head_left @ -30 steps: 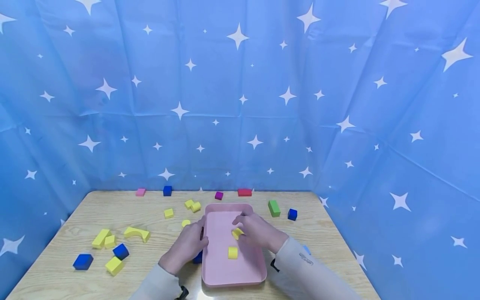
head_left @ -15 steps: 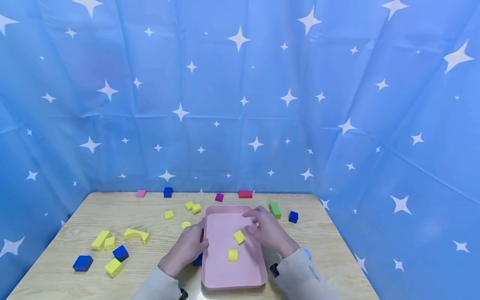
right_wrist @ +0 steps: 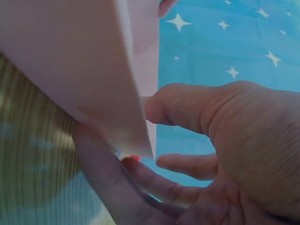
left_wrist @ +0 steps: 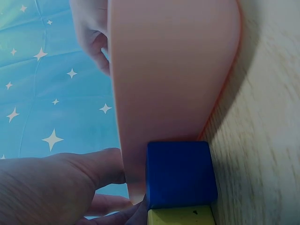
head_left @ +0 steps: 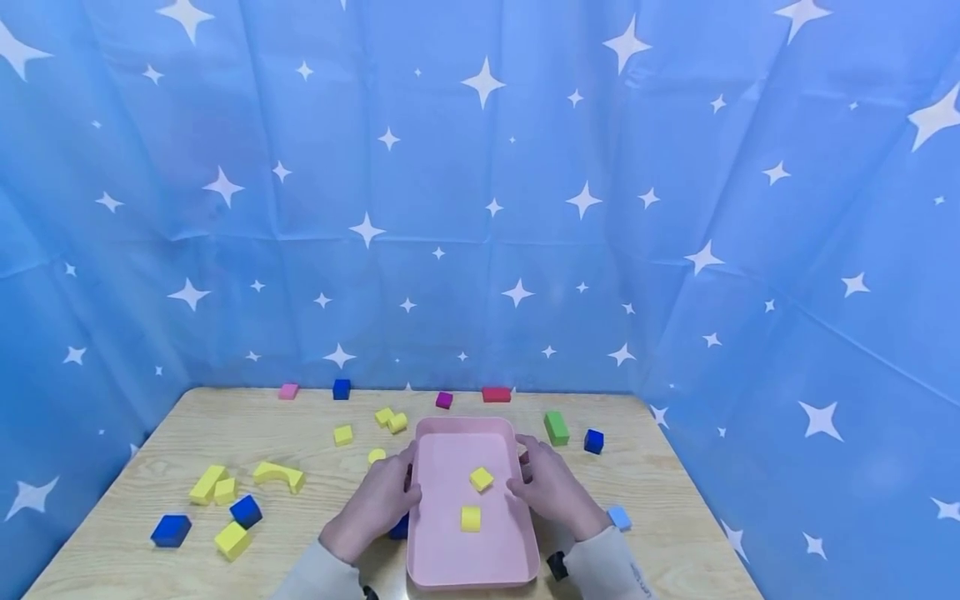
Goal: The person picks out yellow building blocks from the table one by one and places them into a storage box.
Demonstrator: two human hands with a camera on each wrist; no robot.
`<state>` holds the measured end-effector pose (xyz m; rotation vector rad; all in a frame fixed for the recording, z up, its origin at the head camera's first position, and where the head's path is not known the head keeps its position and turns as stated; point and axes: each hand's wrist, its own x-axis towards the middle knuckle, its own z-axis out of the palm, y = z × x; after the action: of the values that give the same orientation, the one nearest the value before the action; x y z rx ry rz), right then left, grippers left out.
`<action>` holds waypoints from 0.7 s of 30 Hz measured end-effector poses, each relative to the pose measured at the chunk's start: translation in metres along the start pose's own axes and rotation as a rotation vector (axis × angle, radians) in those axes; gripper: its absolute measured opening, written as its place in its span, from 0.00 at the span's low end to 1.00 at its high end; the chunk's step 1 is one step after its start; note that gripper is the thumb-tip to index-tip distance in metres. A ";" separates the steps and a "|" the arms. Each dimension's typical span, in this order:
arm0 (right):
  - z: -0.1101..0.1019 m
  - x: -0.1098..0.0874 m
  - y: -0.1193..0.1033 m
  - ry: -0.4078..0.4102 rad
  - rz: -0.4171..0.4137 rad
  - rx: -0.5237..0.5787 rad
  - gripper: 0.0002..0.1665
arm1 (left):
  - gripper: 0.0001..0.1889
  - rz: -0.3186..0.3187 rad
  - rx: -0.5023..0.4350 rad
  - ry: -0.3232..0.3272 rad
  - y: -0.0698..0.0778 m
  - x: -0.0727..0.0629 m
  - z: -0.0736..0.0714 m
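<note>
A pink tray point(head_left: 472, 557) stands on the table between both hands. Inside it lie a yellow cube point(head_left: 482, 479) and a yellow cylinder block point(head_left: 470, 518). My left hand point(head_left: 375, 507) holds the tray's left wall, thumb over the rim and fingers outside. Beside those fingers, a blue block point(left_wrist: 180, 174) and a yellow block point(left_wrist: 180, 216) sit against the wall in the left wrist view. On the opposite side my right hand point(head_left: 553, 492) grips the wall, its thumb point(right_wrist: 176, 107) at the rim and fingers low along the outside.
Several yellow blocks, including an arch point(head_left: 280, 476), and blue blocks point(head_left: 171, 531) lie left on the table. Along the back are pink, blue, purple and red blocks point(head_left: 496, 394). A green block point(head_left: 557, 427) and blue cube point(head_left: 593, 441) lie right. A starry blue curtain point(head_left: 420, 183) surrounds the table.
My right hand let go of the yellow cube inside the tray, then moved right and took hold of the tray's right wall. My left hand stayed on the left wall.
</note>
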<state>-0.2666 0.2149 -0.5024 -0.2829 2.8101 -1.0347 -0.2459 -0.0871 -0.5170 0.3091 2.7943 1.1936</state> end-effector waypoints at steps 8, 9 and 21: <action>-0.004 -0.003 0.006 -0.080 0.011 0.026 0.48 | 0.39 0.015 0.009 0.007 0.000 -0.001 -0.001; -0.005 -0.004 0.007 -0.086 0.014 0.035 0.48 | 0.39 0.018 0.010 0.009 0.000 -0.001 -0.001; -0.009 -0.005 0.013 -0.114 0.031 0.103 0.45 | 0.36 0.038 -0.039 0.002 -0.002 -0.001 -0.006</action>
<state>-0.2648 0.2317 -0.5041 -0.2766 2.6420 -1.1154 -0.2463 -0.0927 -0.5146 0.3597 2.7749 1.2549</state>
